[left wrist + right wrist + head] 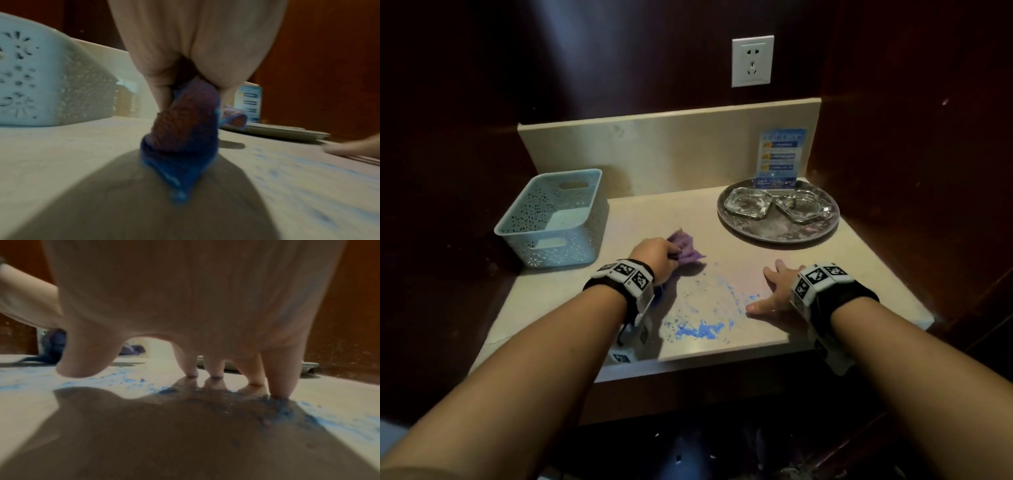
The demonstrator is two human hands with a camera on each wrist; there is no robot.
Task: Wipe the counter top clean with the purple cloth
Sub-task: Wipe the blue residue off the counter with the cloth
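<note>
Head view: the left hand (659, 255) grips the crumpled purple cloth (686, 248) on the beige stone counter (859, 274). Blue powder smears (700, 329) lie just right of that grip. The right hand (777, 291) rests flat, fingers spread.

Left wrist view: fingers (162, 91) clamp the blue-stained cloth (185, 126).

Right wrist view: straight fingertips (279, 391) touch the counter (30, 402).

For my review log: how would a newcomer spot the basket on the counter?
Start at the beige stone counter top under the white wall socket. At its back left corner stands the pale blue rectangular plastic basket. Alone there, it has perforated flower-patterned walls and slot handles, unlike the round metal tray opposite.
</note>
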